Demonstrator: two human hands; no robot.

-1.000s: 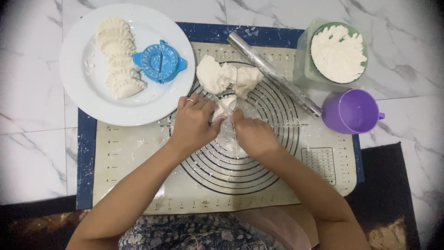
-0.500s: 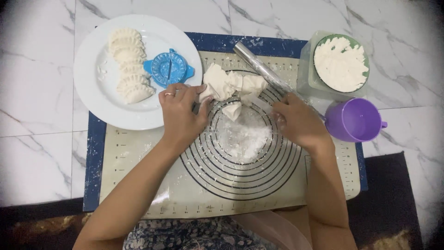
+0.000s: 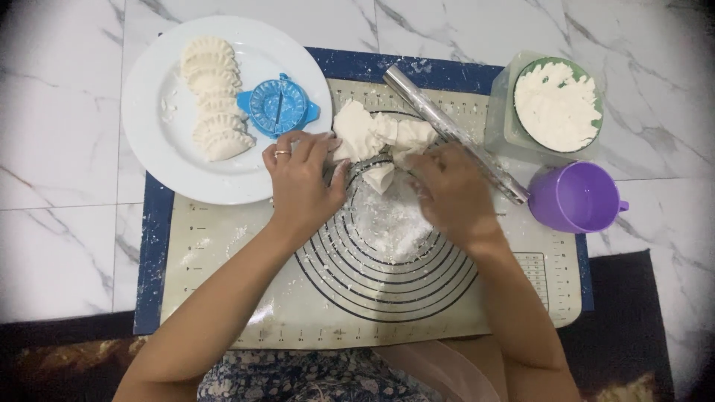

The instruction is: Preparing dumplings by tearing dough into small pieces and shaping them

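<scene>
A ragged lump of white dough (image 3: 365, 132) lies at the far side of a round-marked baking mat (image 3: 223, 298). My left hand (image 3: 302, 179), with a ring on one finger, grips the lump's left edge. My right hand (image 3: 450, 190) has its fingers curled onto the lump's right part. A small torn piece of dough (image 3: 380, 177) sits between the two hands. Just in front of it, a patch of loose flour (image 3: 391, 223) dusts the mat.
A white plate (image 3: 149, 97) at the far left holds several folded dumplings (image 3: 212, 104) and a blue dumpling press (image 3: 277, 108). A metal rolling pin (image 3: 447, 126) lies slantwise behind my right hand. Further right stand a container of flour (image 3: 557, 104) and a purple cup (image 3: 577, 197).
Both hands rose from the mat's middle to the dough lump. The right hand swung out to the right, then came back in against the lump.
</scene>
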